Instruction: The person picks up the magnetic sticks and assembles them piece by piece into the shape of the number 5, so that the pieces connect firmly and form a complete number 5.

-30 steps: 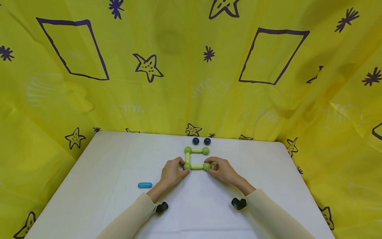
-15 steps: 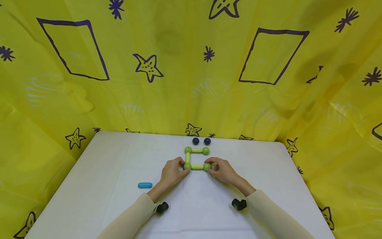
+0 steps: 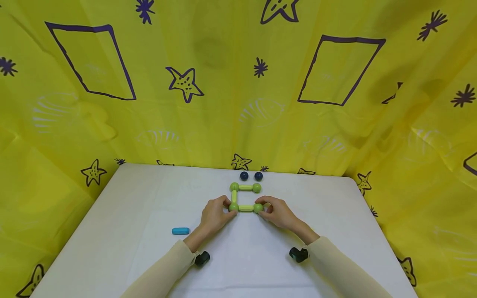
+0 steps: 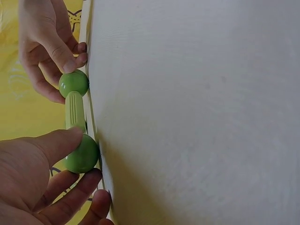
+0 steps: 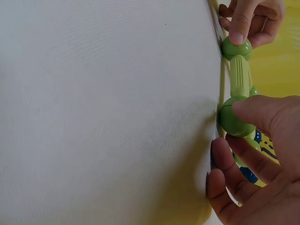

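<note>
Pinches the near left green ball (image 3: 233, 207) with the left hand (image 3: 216, 213), thumb clamped on the near side and fingers on the far side; pinches the near right green ball (image 3: 258, 208) likewise with the right hand (image 3: 277, 212), spare fingers bent and spread apart in the right wrist view. Spans from ball to ball along the near pale green rod (image 3: 246, 208), grooved lengthwise, long axis running left to right. Runs away from the near left green ball along the left pale green rod (image 3: 234, 197), long axis near to far, up to the far left green ball (image 3: 234, 187), then turns rightward along the far pale green rod (image 3: 245, 188), long axis again left to right, and ends at the far right green ball (image 3: 256, 188). Makes a C-shaped figure (image 3: 234, 195) of four green balls and three pale green rods, open side to the right, lying on the white table (image 3: 324, 203) toward the middle of the far part. Shows two dark blue balls (image 3: 244, 176) just beyond, side by side but apart, close to the table's far edge. Includes one turquoise rod (image 3: 180, 231) left of the left wrist, long axis left to right, well apart from the figure. Wears cream sleeves (image 3: 160, 269), with one black wrist camera (image 3: 202, 258) at each cuff.
</note>
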Motion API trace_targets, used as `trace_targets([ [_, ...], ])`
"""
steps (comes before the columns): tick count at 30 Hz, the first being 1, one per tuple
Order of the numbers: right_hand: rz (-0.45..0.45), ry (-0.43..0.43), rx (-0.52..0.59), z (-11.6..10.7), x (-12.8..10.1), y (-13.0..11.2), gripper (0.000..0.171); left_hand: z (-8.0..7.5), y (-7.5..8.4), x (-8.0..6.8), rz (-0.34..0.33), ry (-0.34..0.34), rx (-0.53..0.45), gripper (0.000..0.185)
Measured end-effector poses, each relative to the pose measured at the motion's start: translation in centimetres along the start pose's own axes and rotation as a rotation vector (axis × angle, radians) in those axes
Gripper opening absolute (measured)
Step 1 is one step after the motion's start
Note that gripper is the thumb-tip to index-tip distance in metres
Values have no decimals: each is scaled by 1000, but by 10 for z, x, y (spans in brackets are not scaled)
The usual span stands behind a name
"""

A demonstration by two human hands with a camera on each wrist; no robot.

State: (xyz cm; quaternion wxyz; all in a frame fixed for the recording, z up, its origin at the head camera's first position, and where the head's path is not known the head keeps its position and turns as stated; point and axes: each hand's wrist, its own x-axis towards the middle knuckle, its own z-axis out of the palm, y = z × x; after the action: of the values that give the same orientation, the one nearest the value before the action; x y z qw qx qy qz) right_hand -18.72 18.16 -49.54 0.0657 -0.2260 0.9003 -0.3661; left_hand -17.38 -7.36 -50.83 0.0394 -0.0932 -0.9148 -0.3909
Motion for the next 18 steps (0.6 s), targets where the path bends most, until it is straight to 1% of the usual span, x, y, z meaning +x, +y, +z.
trace_targets([
  [4, -9, -39, 17, -7, -2, 0, 42, 0, 0, 1, 0, -2, 11, 23],
  [8, -18, -74, 21, -19, -5, 1, 49, -1, -1, 1, 9, 0, 9, 23],
  [15, -88, -118, -69, -47, -16, 3, 50, -2, -1, 0, 38, -2, 0, 24],
  [18, -92, -149, -100, -57, -25, 3, 49, -3, -1, -1, 39, -3, -4, 25],
])
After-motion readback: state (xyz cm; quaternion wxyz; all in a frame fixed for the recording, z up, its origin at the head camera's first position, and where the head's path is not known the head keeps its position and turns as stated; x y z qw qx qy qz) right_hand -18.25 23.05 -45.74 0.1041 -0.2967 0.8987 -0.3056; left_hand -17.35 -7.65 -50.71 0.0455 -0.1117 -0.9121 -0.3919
